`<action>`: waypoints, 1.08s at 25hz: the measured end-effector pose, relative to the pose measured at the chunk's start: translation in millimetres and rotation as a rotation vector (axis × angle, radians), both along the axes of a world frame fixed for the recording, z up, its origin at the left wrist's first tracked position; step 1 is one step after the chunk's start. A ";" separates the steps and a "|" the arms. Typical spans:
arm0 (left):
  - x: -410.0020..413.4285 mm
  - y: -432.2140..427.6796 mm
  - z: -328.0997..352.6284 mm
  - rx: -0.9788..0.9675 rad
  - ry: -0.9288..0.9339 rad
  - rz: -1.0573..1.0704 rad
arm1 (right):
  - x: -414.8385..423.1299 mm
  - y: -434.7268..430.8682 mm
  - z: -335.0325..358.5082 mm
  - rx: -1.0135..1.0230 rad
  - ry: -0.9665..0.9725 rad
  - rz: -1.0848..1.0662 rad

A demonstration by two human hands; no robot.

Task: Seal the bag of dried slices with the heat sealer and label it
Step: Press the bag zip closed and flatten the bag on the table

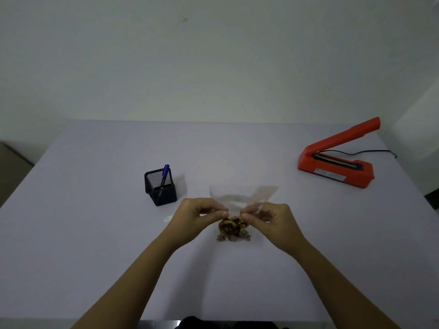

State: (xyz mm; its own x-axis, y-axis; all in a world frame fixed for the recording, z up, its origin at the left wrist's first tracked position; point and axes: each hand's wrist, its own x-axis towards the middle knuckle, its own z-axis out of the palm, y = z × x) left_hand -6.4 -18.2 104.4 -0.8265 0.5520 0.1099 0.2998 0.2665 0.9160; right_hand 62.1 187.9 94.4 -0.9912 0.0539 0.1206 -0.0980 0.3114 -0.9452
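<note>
A clear plastic bag (240, 198) with brown dried slices (232, 230) in its lower part is held just above the table's middle. My left hand (197, 216) pinches the bag on its left side, and my right hand (270, 218) pinches it on the right, thumbs close together above the slices. The bag's open top fans out away from me. An orange heat sealer (337, 162) stands at the right rear with its arm raised. A small pale label (168, 218) lies on the table left of my left hand.
A black mesh pen holder (160, 187) with a blue marker (164, 174) stands left of the bag. The sealer's black cord (377, 151) runs off to the right. The pale table (95, 233) ends at a white wall behind.
</note>
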 end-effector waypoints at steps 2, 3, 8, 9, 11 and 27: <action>0.9 -0.6 -2.0 0.002 0.009 0.017 | 2.4 -1.8 -1.9 -0.013 0.005 -0.005; 1.8 -0.5 -3.4 0.008 0.027 0.028 | 3.1 -2.5 -2.4 -0.018 0.005 -0.012; 0.0 -1.3 -5.0 0.100 0.099 0.034 | 0.0 2.1 1.8 0.080 0.143 0.018; -1.4 -2.3 -6.0 0.114 0.075 0.026 | 0.0 1.1 3.3 0.034 0.117 0.015; -0.8 -1.4 -6.4 0.118 0.020 0.036 | 1.5 -2.4 4.7 -0.035 0.066 -0.009; 12.4 10.3 -60.8 0.049 -0.356 0.137 | 6.6 -9.9 -49.9 -0.257 -0.358 -0.107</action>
